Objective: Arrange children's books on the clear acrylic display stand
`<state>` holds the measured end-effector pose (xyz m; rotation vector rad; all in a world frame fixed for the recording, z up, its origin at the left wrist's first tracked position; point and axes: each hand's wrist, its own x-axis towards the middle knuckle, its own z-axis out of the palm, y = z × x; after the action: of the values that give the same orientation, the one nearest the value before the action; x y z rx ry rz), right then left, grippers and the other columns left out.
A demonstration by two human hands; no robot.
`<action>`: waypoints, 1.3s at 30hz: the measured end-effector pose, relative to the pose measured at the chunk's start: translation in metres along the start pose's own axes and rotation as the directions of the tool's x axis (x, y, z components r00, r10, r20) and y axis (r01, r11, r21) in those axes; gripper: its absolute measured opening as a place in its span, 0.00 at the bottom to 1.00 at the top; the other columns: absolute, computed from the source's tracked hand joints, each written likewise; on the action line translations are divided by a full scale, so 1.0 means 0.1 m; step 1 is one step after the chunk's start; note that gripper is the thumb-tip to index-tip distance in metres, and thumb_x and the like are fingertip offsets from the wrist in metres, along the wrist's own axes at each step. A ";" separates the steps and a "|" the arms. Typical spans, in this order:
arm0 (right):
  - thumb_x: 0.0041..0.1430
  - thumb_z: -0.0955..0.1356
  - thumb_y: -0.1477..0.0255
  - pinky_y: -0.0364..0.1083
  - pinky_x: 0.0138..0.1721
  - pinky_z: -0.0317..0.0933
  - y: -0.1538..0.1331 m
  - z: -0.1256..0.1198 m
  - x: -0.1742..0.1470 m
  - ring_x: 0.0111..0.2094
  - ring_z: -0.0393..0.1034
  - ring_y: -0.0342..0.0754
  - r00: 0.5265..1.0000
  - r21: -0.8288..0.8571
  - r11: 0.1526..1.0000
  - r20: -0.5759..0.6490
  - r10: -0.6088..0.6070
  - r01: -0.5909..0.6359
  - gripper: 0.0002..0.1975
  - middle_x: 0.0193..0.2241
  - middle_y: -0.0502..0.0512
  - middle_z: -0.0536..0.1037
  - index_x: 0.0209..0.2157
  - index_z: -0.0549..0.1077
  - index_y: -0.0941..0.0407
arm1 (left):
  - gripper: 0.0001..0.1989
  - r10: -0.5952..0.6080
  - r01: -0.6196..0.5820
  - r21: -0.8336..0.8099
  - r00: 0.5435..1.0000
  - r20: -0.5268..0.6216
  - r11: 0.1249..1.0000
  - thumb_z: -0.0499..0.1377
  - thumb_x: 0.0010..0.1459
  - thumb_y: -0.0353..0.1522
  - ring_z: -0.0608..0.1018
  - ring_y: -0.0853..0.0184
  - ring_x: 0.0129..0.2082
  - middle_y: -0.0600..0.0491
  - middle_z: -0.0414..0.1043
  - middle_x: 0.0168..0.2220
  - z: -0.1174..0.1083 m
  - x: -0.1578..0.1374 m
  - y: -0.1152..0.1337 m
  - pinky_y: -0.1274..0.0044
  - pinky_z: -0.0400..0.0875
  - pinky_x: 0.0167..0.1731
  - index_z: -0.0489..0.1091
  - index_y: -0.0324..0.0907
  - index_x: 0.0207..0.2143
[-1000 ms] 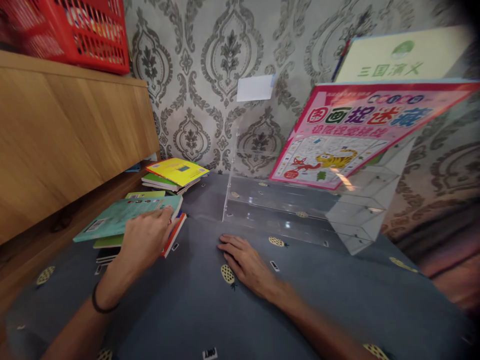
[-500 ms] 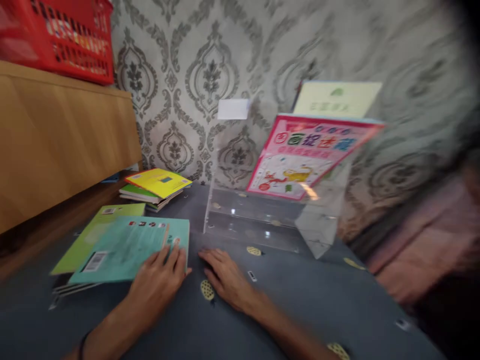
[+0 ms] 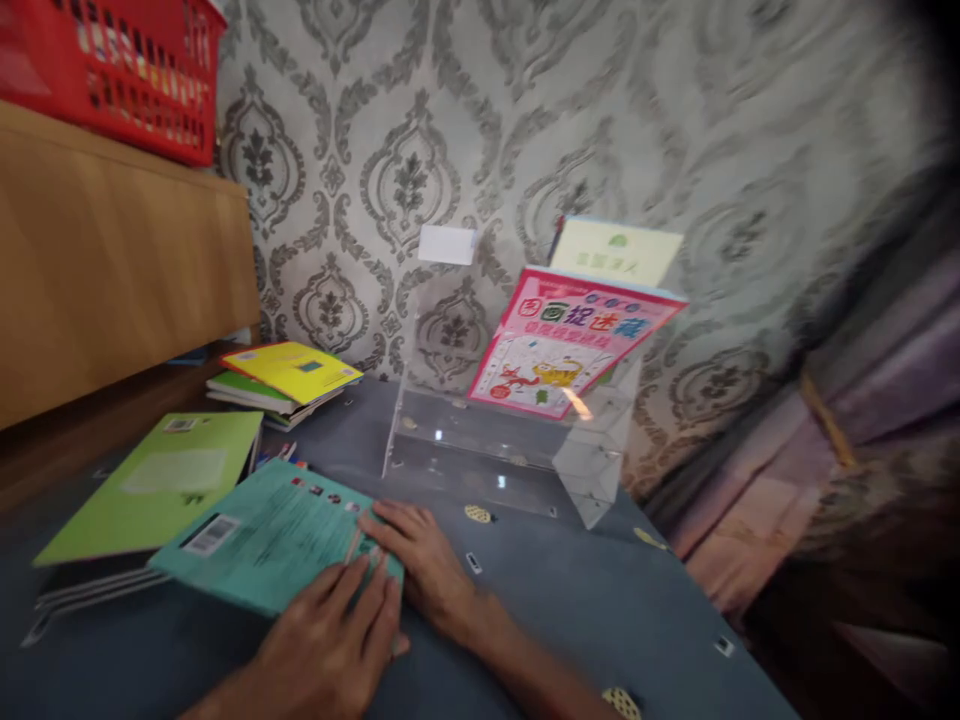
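Note:
A teal book (image 3: 262,535), its barcode side up, is in both my hands. My left hand (image 3: 337,625) grips its near right corner, fingers flat on top and the thumb tip showing past the edge. Over the far right corner, the fingers of my right hand (image 3: 424,560) lie on the cover; its thumb is hidden. The book is tilted and overlaps the near right of a stack topped by a light green book (image 3: 165,470). Ahead of my hands stands a clear acrylic rack (image 3: 480,470), which holds a pink picture book (image 3: 574,340) and a pale yellow-green book (image 3: 616,250).
A pile with a yellow book (image 3: 296,368) on top lies at the back left. Beside it is a wooden cabinet (image 3: 120,260) bearing a red basket (image 3: 142,75). Patterned wallpaper is behind the dark tablecloth (image 3: 540,600); a curtain (image 3: 757,500) hangs at the right.
The teal book has come rightward off the light green book, uncovering it. My right hand has moved from the tablecloth onto the book. The view has shifted slightly.

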<state>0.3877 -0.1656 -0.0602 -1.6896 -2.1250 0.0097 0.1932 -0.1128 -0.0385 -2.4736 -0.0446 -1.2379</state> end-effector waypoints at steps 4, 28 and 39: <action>0.68 0.66 0.72 0.59 0.60 0.63 0.08 0.01 0.00 0.63 0.65 0.57 0.999 -0.005 1.000 0.023 0.025 -0.025 0.26 0.63 0.63 0.70 0.66 0.67 0.49 | 0.14 0.059 -0.054 -0.049 0.993 0.103 0.997 0.52 0.72 0.34 0.83 0.60 0.42 0.47 0.83 0.41 -0.14 0.11 0.03 0.70 0.72 0.44 0.74 0.34 0.46; 0.68 0.64 0.72 0.58 0.56 0.71 0.29 -0.04 -0.33 0.57 0.73 0.58 0.995 0.056 0.998 -0.090 0.030 -0.025 0.24 0.62 0.58 0.73 0.64 0.70 0.45 | 0.12 0.164 -0.126 -0.143 0.941 0.298 0.982 0.54 0.70 0.29 0.80 0.59 0.48 0.45 0.80 0.47 -0.22 0.07 -0.06 0.70 0.74 0.44 0.73 0.35 0.50; 0.69 0.65 0.66 0.62 0.55 0.71 0.41 -0.05 -0.39 0.56 0.74 0.61 0.993 0.020 0.999 -0.115 0.037 -0.035 0.22 0.61 0.60 0.74 0.62 0.72 0.45 | 0.21 0.105 -0.032 -0.145 0.841 0.530 0.989 0.56 0.67 0.34 0.76 0.54 0.53 0.43 0.74 0.57 -0.14 -0.04 -0.10 0.66 0.72 0.48 0.66 0.33 0.59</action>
<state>0.4344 -0.1927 -0.0794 -1.6766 -2.0038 -0.0565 0.1783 -0.1073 -0.0311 -2.8332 -0.0210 -0.4925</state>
